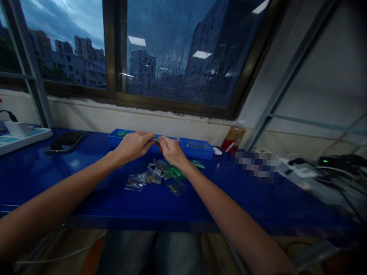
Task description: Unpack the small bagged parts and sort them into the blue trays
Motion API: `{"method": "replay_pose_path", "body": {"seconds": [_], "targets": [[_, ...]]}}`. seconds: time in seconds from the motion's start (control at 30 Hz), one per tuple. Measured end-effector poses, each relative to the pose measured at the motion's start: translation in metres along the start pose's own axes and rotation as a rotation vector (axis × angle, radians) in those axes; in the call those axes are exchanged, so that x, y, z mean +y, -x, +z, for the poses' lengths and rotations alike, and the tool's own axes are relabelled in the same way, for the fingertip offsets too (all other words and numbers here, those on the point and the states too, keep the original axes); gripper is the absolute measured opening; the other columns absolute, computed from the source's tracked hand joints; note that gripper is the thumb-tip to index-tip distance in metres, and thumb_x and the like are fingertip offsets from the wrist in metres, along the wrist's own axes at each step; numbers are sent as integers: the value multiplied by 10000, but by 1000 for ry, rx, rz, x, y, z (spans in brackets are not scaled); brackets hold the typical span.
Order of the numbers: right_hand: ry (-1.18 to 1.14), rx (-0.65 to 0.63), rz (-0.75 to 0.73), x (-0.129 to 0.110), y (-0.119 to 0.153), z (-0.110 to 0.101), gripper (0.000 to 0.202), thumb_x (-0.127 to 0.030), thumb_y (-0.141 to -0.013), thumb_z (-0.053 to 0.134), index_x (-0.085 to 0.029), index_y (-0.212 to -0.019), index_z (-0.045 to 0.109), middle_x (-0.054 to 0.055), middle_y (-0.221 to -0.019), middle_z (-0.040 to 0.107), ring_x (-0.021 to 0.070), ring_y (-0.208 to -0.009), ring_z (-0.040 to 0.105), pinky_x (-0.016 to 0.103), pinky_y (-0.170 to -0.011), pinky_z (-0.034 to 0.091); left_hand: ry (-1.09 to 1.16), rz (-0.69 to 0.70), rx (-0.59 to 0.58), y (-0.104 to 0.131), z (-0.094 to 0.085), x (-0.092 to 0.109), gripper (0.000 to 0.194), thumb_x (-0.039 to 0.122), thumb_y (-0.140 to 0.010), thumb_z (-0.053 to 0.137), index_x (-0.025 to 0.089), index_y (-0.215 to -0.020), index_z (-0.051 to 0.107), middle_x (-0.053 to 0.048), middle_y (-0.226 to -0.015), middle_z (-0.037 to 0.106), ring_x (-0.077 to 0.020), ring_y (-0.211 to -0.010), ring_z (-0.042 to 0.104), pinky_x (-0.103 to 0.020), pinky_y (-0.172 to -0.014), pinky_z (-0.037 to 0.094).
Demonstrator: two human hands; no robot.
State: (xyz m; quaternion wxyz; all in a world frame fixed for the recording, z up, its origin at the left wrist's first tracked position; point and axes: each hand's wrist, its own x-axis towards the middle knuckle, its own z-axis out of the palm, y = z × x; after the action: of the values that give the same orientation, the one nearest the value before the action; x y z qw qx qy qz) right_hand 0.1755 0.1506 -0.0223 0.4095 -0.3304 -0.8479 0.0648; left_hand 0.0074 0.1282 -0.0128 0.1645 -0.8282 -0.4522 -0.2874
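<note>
In the head view, a small greyish piece is held between the fingertips of the left hand and the right hand, above the worktop and in front of the blue trays. By each hand the grip is closed in a pinch on the piece; most of it is hidden by the fingers, so its full shape cannot be told. Judging by its size, it is likely light, and it may be rather stiff; whether it is slippery or fragile cannot be seen. It is best taken by opposite ends, with light pressure from thumb and forefinger.

Below the hands, clear packets are heaped beside green packets. Thin, brass-coloured pieces are seen in some of the clear ones. The film is probably limp and slick, so a packet would be better pinched at a flat edge, away from the hard contents.
</note>
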Motion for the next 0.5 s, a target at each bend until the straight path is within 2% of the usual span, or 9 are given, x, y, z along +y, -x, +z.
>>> {"method": "replay_pose_path", "body": {"seconds": [0.1, 0.2, 0.37, 0.5], "targets": [[-5, -2, -34, -1, 2, 1, 232, -332, -867, 385, -173, -978, 512, -16, -643, 520, 114, -588, 490, 228, -577, 340, 30, -70, -49, 7, 0, -3, 337, 387, -886, 311, 171, -835, 565, -73, -778, 630, -194, -738, 596, -271, -656, 411], [-9, -28, -74, -2, 3, 2, 297, -258, -828, 455, -185, -1115, 460, -18, -681, 535, 114, -607, 493, 227, -601, 354, 169, -72, -125, 10, 6, -10, 316, 361, -890, 307, 169, -807, 544, -53, -732, 625, -169, -692, 593, -253, -648, 406], [29, -38, -113, 1, 0, 3, 172, -229, -834, 440, -185, -957, 552, 13, -754, 581, 123, -682, 510, 240, -658, 365, 384, -49, -173, 9, 16, -14, 352, 342, -899, 258, 146, -820, 539, -53, -745, 629, -151, -701, 587, -256, -669, 417], [101, 12, -92, 18, -4, 2, 190, -277, -848, 437, -173, -832, 596, 32, -765, 581, 133, -712, 506, 252, -678, 364, 355, -72, -279, 13, 25, -18, 308, 392, -845, 379, 158, -866, 578, -41, -728, 638, -153, -657, 584, -251, -618, 413]]}}
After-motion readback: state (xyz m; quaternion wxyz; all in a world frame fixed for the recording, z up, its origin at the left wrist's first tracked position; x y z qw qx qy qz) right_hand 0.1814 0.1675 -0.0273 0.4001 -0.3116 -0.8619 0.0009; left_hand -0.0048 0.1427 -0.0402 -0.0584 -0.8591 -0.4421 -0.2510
